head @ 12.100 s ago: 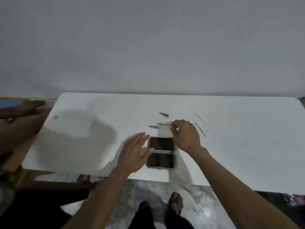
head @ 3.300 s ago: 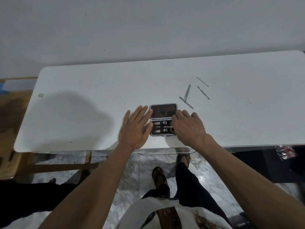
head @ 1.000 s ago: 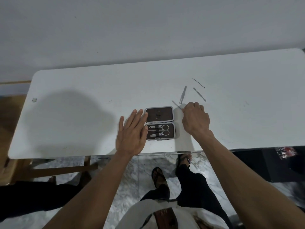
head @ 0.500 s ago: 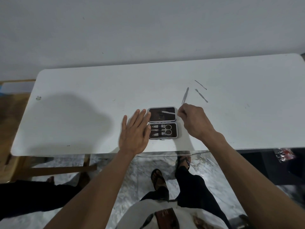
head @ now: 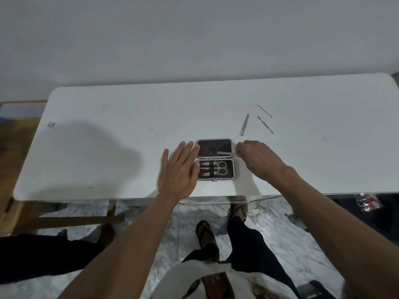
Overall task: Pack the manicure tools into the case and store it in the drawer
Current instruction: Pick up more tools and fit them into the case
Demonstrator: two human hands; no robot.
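A small dark case (head: 214, 157) with a silver rim lies open on the white table (head: 108, 137), near its front edge. Its near half holds scissors (head: 220, 168) and two clippers under straps. My right hand (head: 258, 159) pinches a thin flat metal tool (head: 224, 153) and holds it over the right part of the case's far half. My left hand (head: 179, 171) lies flat with fingers spread, touching the case's left side. Three loose tools lie further back on the right: tweezers (head: 244, 125), a thin pusher (head: 265, 124) and a fine pick (head: 264, 110).
The table's front edge runs just below the case. Beneath it I see a marble floor, my feet in sandals (head: 204, 234) and a wooden frame (head: 64, 220) at the left. Another person's dark-clothed leg (head: 43, 255) is at the lower left.
My right hand picked the flat tool off the table beside the tweezers and brought it left over the case's far half. My left hand has stayed at the case's left side.
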